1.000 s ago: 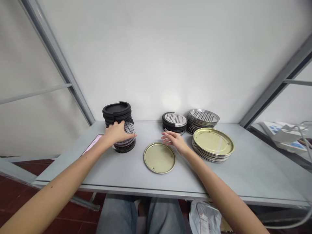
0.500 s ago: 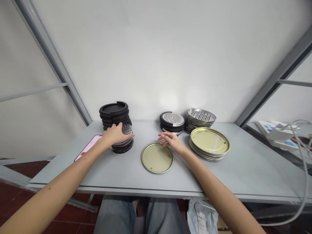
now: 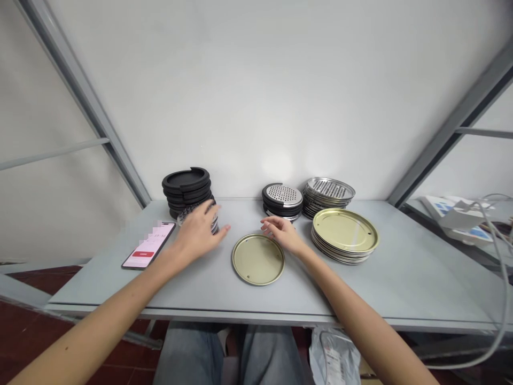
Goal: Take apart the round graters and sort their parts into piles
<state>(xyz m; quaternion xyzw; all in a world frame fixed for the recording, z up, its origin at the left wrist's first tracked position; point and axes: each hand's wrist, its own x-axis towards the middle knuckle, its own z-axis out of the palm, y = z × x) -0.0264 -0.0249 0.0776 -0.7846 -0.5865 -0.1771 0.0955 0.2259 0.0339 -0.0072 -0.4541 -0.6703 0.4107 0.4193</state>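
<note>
My left hand (image 3: 199, 229) is in front of a stack of round perforated metal discs (image 3: 215, 222), hiding most of it. Its thumb and fingers are spread, slightly blurred, with nothing seen between them. Beside the far right rim of a gold round lid (image 3: 258, 260) is my right hand (image 3: 279, 231). Its loosely curved fingers are apart and hold nothing. The lid lies flat on the table, its shallow rim facing up. Whether my right fingertips touch it I cannot tell.
Black rings (image 3: 186, 187) are stacked at the back left, near a phone (image 3: 149, 247). Round graters in black rings (image 3: 284, 195), slotted metal discs (image 3: 329, 190) and gold lids (image 3: 345, 231) form stacks to the right. A white cable (image 3: 503, 289) hangs at the right edge.
My left hand has moved a little down and to the right, its fingers now spread before the disc stack, and more of the phone shows. My right hand and the gold lid stay put.
</note>
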